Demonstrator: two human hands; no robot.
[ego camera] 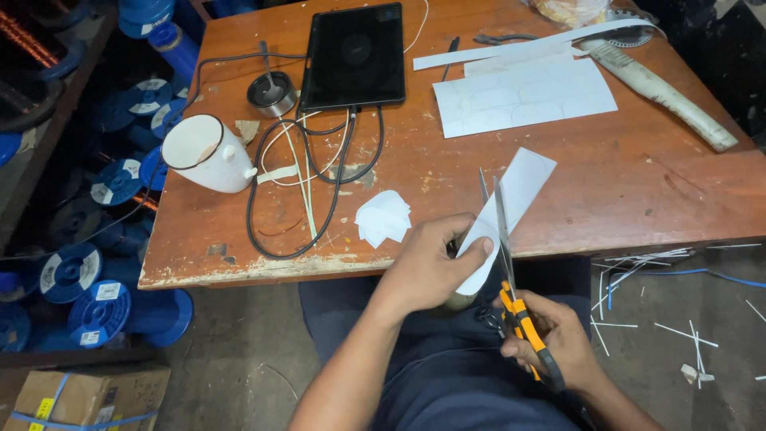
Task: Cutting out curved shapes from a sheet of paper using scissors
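My left hand pinches the lower end of a long white paper strip at the table's front edge. My right hand grips orange-and-black handled scissors. Their blades are spread apart and point away from me, straddling the strip near my left thumb. A small pile of cut white paper pieces lies on the wooden table just left of my left hand.
A white sheet with outlined shapes, a black tablet with black cables, a white mug, a small metal ring and a long pale tool rest on the table. Blue spools crowd the floor left; paper scraps lie right.
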